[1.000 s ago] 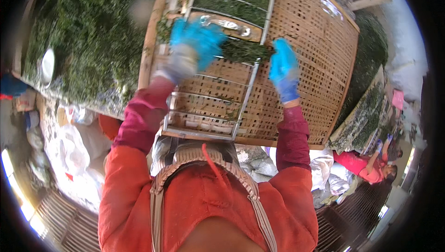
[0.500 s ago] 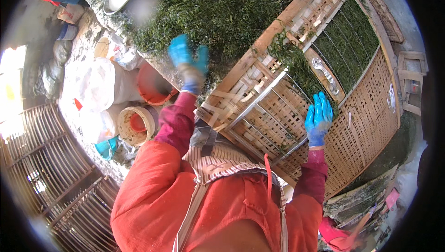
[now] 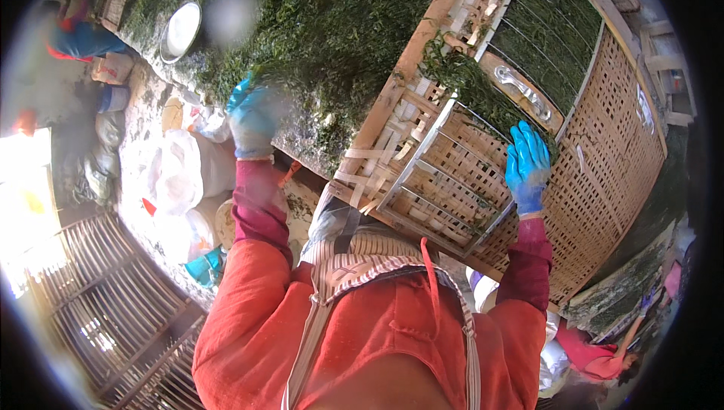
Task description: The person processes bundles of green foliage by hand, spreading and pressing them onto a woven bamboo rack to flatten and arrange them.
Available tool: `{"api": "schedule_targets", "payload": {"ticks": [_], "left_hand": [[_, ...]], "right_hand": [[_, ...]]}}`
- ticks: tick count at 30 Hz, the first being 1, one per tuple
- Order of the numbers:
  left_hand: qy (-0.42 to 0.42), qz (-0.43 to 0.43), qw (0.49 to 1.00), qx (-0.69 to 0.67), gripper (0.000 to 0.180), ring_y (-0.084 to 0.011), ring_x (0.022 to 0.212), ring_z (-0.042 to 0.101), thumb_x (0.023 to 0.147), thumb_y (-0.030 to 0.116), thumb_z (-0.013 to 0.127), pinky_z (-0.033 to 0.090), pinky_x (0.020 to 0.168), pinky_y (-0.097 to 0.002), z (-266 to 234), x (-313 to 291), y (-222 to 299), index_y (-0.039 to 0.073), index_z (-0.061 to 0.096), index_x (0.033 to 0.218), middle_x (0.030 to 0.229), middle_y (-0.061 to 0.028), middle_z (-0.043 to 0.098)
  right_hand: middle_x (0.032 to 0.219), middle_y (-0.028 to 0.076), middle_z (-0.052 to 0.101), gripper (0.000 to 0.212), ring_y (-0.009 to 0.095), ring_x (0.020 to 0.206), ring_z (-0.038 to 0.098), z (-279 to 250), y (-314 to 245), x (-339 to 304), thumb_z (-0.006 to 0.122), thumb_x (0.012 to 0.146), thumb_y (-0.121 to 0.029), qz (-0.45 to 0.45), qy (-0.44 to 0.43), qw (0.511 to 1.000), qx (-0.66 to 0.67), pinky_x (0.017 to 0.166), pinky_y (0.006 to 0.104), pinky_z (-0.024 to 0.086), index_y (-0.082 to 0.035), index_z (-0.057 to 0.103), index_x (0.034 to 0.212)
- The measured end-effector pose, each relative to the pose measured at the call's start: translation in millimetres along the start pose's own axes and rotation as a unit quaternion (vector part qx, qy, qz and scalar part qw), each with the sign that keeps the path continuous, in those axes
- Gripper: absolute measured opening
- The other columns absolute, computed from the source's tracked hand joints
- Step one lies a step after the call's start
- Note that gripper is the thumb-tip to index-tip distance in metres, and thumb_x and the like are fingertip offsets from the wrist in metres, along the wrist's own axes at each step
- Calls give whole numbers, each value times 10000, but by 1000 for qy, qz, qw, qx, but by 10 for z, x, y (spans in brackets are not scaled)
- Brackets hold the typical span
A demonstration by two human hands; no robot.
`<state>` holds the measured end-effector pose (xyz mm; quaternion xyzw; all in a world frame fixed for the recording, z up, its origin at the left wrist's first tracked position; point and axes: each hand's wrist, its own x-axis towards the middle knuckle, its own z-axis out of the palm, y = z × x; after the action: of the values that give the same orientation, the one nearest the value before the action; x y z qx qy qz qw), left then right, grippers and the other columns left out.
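Note:
My left hand (image 3: 252, 117), in a blue glove, reaches to the near edge of a wide heap of dark green shredded leafy stuff (image 3: 332, 41). Its fingers look stretched out but are partly blurred. My right hand (image 3: 528, 169), also blue-gloved, lies flat with fingers extended at the edge of a wire-barred metal frame (image 3: 434, 142). This frame rests on a woven bamboo mat (image 3: 603, 176). By my right fingertips is a wooden block with a metal handle (image 3: 522, 92), amid green strands. A green layer (image 3: 547, 26) fills the frame's far part; its near part shows bare weave.
A white bowl (image 3: 181, 32) stands at the heap's left edge. White sacks (image 3: 181, 165) and a pale tub (image 3: 302, 206) are below, left. Slatted racks (image 3: 105, 289) stand lower left. Other people appear at the far upper left (image 3: 72, 37) and the lower right (image 3: 592, 353).
My left hand has swung left along the heap's near edge, now covering the area near the sacks. My right hand stays flat beside the frame. The whole view has shifted slightly.

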<state>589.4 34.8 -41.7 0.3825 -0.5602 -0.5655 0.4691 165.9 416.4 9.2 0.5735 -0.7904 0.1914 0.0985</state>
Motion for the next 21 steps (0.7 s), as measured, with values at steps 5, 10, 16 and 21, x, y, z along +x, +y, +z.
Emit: {"api": "schedule_targets", "payload": {"ticks": [5,10,16,21], "left_hand": [[-4,169,983,74,323,-227,987,690,805,-107,581,546,914,-367,264,152,704,15,730,1064,1121,-94,732],[-174,114,970,-123,342,-291,1157,665,781,-128,569,505,1042,-416,1892,-207,1477,-1,747,1044,1195,-131,723],[-460,149,871,84,293,-271,1148,669,856,-66,644,516,1038,-370,3264,-482,742,19,764,1110,1250,-133,719],[-201,372,804,417,360,-324,1190,638,922,79,649,466,1106,-465,2902,-397,586,175,700,1266,1289,-98,694]], "right_hand": [[1380,97,658,368,340,1203,643,1,-14,-27,690,908,-101,-4,26,999,19,1036,451,508,-96,706,1276],[1393,87,646,415,338,1220,632,17,97,-60,688,890,-108,-21,36,999,31,1044,455,506,-122,686,1305],[1316,127,678,380,357,1184,648,69,203,-136,696,894,-78,-32,28,999,24,1064,461,507,-88,693,1273],[1310,165,672,357,370,1152,668,-208,92,-349,680,896,-45,47,137,988,56,1014,479,543,-45,698,1253]]}}
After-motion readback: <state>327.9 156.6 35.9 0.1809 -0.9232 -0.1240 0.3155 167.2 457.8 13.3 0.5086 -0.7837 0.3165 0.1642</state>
